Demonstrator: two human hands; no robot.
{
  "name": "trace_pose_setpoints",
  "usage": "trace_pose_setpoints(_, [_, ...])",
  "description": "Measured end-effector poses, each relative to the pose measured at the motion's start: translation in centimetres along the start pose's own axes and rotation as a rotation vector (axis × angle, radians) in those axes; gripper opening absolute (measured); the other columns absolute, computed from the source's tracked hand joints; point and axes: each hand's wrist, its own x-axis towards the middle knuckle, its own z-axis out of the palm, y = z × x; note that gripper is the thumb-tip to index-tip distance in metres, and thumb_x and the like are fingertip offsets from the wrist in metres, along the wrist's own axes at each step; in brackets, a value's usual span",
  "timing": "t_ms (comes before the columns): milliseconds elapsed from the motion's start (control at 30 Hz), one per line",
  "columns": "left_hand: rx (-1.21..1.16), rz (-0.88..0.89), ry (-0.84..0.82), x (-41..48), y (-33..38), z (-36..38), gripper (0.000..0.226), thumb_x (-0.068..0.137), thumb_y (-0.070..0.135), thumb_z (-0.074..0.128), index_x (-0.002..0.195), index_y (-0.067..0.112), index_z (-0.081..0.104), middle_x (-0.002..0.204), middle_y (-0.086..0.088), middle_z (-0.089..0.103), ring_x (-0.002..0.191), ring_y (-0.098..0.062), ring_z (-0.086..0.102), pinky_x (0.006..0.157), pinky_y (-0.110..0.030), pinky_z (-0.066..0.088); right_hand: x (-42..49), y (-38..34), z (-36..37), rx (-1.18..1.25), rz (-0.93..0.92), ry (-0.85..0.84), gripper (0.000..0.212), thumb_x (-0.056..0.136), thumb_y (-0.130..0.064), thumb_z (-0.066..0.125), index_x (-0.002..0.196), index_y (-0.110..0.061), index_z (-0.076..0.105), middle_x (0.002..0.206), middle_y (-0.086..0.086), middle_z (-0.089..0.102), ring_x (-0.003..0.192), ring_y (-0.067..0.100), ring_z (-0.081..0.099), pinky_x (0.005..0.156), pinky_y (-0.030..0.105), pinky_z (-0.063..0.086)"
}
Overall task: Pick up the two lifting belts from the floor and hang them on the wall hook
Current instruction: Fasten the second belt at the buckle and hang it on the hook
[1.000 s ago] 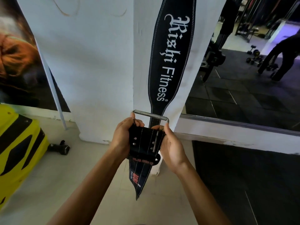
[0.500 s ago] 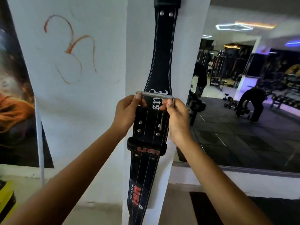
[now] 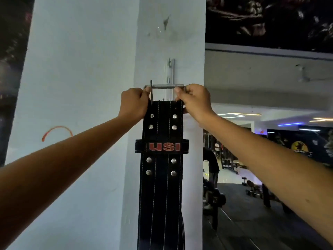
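Head view: both hands, left (image 3: 134,103) and right (image 3: 195,101), grip the belt (image 3: 162,159) buckle (image 3: 164,86) just below the hook (image 3: 170,73). Next, probably lift the buckle over it.

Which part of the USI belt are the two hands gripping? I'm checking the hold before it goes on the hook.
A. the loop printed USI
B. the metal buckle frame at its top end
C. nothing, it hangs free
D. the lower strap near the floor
B: the left hand and right hand pinch the two ends of the metal buckle at the top of the belt, above the USI loop.
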Motion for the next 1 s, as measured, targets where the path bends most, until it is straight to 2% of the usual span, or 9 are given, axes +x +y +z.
trace_pose_setpoints(167, [-0.009, -0.112, 0.001, 7.1, 0.8, 1.8, 0.052, 0.097, 0.038, 0.046, 0.086, -0.009, 0.067, 0.088, -0.023, 0.069, 0.078, -0.038, 0.067, 0.079, -0.042, 0.056, 6.9, 0.2, 1.0, -0.035, 0.076, 0.101, 0.049, 0.089, -0.014, 0.068, 0.045, -0.016, 0.045, 0.057, 0.003, 0.06, 0.076, 0.033, 0.072, 0.068, 0.046, 0.059])
trace_pose_setpoints(233, [-0.002, -0.162, -0.022, 8.7, 1.1, 2.8, 0.048, 0.096, 0.038, 0.049, 0.093, -0.007, 0.066, 0.096, -0.022, 0.07, 0.084, -0.038, 0.068, 0.082, -0.044, 0.056, 8.5, 0.9, 1.2, -0.08, 0.09, 0.142, 0.049, 0.088, -0.016, 0.069, 0.047, -0.013, 0.042, 0.06, 0.009, 0.064, 0.082, 0.037, 0.073, 0.067, 0.046, 0.058])
trace_pose_setpoints(400, [-0.034, -0.26, -0.09, 9.6, 0.0, 5.2, 0.043, 0.096, 0.035, 0.05, 0.096, -0.006, 0.063, 0.097, -0.019, 0.068, 0.072, -0.036, 0.069, 0.068, -0.041, 0.059, 9.9, 3.5, 2.2, -0.078, 0.08, 0.177, 0.009, 0.088, -0.012, 0.068, 0.092, -0.006, 0.063, 0.088, 0.012, 0.068, 0.058, 0.014, 0.061, 0.06, 0.03, 0.053])
trace_pose_setpoints(467, [-0.031, -0.288, -0.095, 9.4, -0.9, 6.0, 0.041, 0.097, 0.036, 0.049, 0.088, -0.003, 0.06, 0.091, -0.016, 0.064, 0.06, -0.029, 0.062, 0.053, -0.035, 0.052, 9.9, 4.4, 2.7, -0.108, 0.069, 0.174, 0.008, 0.088, -0.011, 0.068, 0.091, -0.007, 0.062, 0.089, 0.008, 0.064, 0.064, 0.017, 0.06, 0.063, 0.03, 0.051])
trace_pose_setpoints(667, [-0.067, -0.241, -0.017, 8.1, -2.9, 7.2, 0.052, 0.095, 0.05, 0.04, 0.059, 0.014, 0.048, 0.065, -0.002, 0.055, 0.062, -0.024, 0.054, 0.066, -0.032, 0.042, 8.7, 6.0, 3.0, -0.177, 0.033, 0.179, 0.005, 0.092, -0.019, 0.06, 0.089, -0.015, 0.06, 0.071, 0.002, 0.062, 0.061, 0.022, 0.061, 0.061, 0.033, 0.049])
trace_pose_setpoints(767, [-0.021, -0.231, -0.008, 6.8, -2.9, 6.7, 0.058, 0.093, 0.059, 0.036, 0.061, 0.013, 0.05, 0.063, -0.002, 0.055, 0.059, -0.021, 0.053, 0.062, -0.032, 0.041, 6.5, 6.6, 3.0, -0.315, -0.064, 0.172, 0.029, 0.1, -0.031, 0.046, 0.114, -0.019, 0.067, 0.084, 0.006, 0.07, 0.079, 0.029, 0.065, 0.07, 0.038, 0.054])
trace_pose_setpoints(867, [0.119, -0.152, -0.044, 4.2, -3.3, 6.0, 0.061, 0.092, 0.063, 0.031, 0.072, 0.014, 0.061, 0.075, -0.006, 0.064, 0.07, -0.027, 0.059, 0.064, -0.034, 0.044, 3.7, 6.5, 2.6, -0.324, -0.067, 0.073, 0.042, 0.104, -0.04, 0.039, 0.132, -0.016, 0.059, 0.08, -0.007, 0.063, 0.079, 0.02, 0.058, 0.069, 0.031, 0.044])
trace_pose_setpoints(933, [0.124, -0.119, -0.099, 2.5, -3.4, 5.2, 0.057, 0.094, 0.058, 0.035, 0.084, 0.012, 0.067, 0.084, -0.008, 0.067, 0.078, -0.028, 0.062, 0.067, -0.033, 0.046, 1.5, 6.1, 2.4, -0.191, 0.006, 0.012, 0.042, 0.104, -0.036, 0.039, 0.144, -0.022, 0.046, 0.115, -0.001, 0.07, 0.101, 0.021, 0.064, 0.079, 0.028, 0.047])
trace_pose_setpoints(1000, [-0.004, -0.068, -0.147, 0.4, -3.5, 4.5, 0.044, 0.097, 0.045, 0.04, 0.107, 0.012, 0.067, 0.099, -0.007, 0.069, 0.09, -0.024, 0.063, 0.073, -0.03, 0.046, -1.5, 6.1, 2.5, -0.027, 0.077, -0.016, 0.046, 0.105, -0.032, 0.039, 0.15, -0.023, 0.033, 0.149, 0.003, 0.048, 0.131, 0.018, 0.05, 0.093, 0.012, 0.037])
